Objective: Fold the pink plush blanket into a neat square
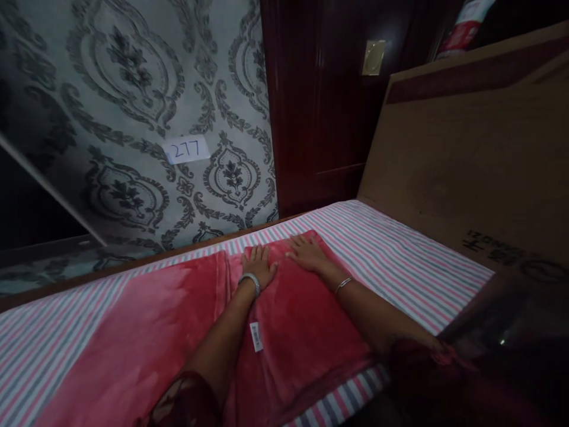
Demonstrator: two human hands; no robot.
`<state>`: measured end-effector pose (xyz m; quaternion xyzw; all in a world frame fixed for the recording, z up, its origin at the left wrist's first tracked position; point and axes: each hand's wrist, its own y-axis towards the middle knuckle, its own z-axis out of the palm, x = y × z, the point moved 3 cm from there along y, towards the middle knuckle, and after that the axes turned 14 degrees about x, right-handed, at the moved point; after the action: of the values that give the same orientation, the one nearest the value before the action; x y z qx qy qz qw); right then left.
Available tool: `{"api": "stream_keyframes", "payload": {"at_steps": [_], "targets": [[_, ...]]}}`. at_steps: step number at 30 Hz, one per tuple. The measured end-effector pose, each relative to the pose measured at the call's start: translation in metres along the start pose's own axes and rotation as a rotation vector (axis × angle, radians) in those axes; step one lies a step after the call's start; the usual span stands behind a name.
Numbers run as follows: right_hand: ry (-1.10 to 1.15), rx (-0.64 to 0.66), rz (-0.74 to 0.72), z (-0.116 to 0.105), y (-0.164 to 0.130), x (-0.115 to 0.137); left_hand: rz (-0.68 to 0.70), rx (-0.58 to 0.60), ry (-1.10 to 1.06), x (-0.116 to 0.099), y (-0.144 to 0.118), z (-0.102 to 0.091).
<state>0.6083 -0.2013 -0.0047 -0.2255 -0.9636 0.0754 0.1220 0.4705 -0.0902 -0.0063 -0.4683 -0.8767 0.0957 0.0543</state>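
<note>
left hand (259,265) and right hand (306,252) lie open, palms flat, gripping nothing. both press the folded red fleece blanket (293,320) on the pink-and-grey striped sheet (400,261).

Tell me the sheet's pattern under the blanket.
Pink, grey and white stripes on the sheet, clearest in the head view.

Wall (133,89) ahead, cardboard (466,154) right

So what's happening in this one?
A person leans over a bed with a striped sheet and presses both hands flat on a red blanket. The left hand and right hand lie side by side near the far edge of a folded section. More of the blanket lies spread out to the left. A white tag shows beside the left forearm.
</note>
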Motion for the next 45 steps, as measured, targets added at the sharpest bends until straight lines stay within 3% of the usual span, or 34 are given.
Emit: {"api": "stream_keyframes", "payload": {"at_steps": [5,11,14,17,21,24,27,32,36,38,41,45], "targets": [[0.117,0.023,0.252,-0.007,-0.013,-0.063,-0.003,0.020,-0.026,-0.003,0.000,-0.003],[0.163,0.045,0.285,-0.010,-0.062,-0.079,0.038,0.084,-0.116,0.002,0.001,-0.013],[0.144,0.003,0.274,-0.008,-0.098,-0.061,0.028,0.130,-0.137,-0.004,-0.011,-0.027],[0.091,-0.058,0.184,0.003,-0.132,-0.019,0.106,0.061,-0.059,-0.027,-0.049,-0.030],[0.009,-0.110,-0.009,0.032,-0.163,0.042,0.430,0.042,0.030,-0.065,-0.124,0.009],[-0.021,-0.030,-0.034,0.049,-0.172,0.053,0.467,-0.011,0.046,-0.071,-0.157,0.042],[-0.043,0.014,0.062,0.052,-0.181,0.026,0.454,-0.063,0.055,-0.067,-0.163,0.053],[0.067,0.000,0.352,0.055,-0.209,-0.043,0.445,-0.052,0.063,-0.066,-0.158,0.045],[0.106,-0.088,0.466,0.060,-0.231,-0.062,0.433,-0.035,0.040,-0.068,-0.163,0.042],[0.103,-0.195,0.462,0.054,-0.235,-0.054,0.437,-0.012,0.018,-0.069,-0.169,0.040],[0.057,-0.307,0.277,0.037,-0.223,-0.021,0.424,0.029,-0.031,-0.070,-0.175,0.028],[-0.001,-0.193,-0.015,0.014,-0.178,0.037,0.263,-0.055,-0.079,-0.066,-0.162,0.002]]}}
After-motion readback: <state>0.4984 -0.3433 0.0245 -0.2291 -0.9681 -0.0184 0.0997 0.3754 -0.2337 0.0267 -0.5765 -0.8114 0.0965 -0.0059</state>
